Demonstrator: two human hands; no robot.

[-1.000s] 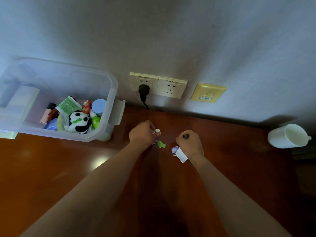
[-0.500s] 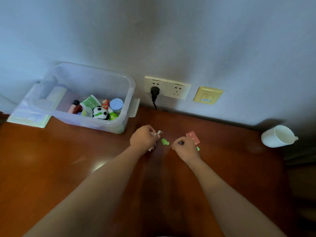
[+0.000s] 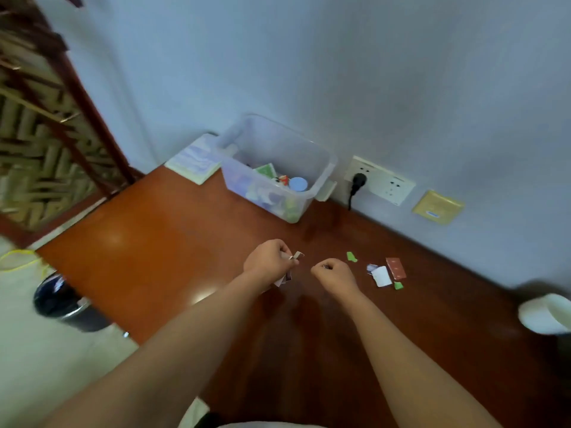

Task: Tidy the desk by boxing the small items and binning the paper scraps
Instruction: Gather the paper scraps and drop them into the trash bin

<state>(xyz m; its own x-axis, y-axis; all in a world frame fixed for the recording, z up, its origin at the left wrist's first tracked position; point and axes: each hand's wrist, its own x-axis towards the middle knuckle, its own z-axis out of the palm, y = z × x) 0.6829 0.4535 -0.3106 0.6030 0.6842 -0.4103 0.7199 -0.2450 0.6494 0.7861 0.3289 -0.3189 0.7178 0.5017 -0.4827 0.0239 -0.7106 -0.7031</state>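
The left hand (image 3: 270, 262) is clenched around a bunch of paper scraps (image 3: 297, 256), whose white ends stick out above and below the fist, just over the wooden counter (image 3: 154, 242). The right hand (image 3: 335, 274) hovers beside it with fingers curled tight; whether it pinches anything cannot be told. To its right, more pieces lie on the counter: a green scrap (image 3: 351, 257), a red-brown scrap (image 3: 396, 268), a white scrap (image 3: 381, 276) just beside that, and a smaller green bit (image 3: 398, 285). The clear box (image 3: 278, 140) stands against the wall near the plugged socket (image 3: 381, 183), with small items inside. A dark bin (image 3: 58, 301) sits on the floor left of the counter. A white cup (image 3: 543, 313) is at the far right.
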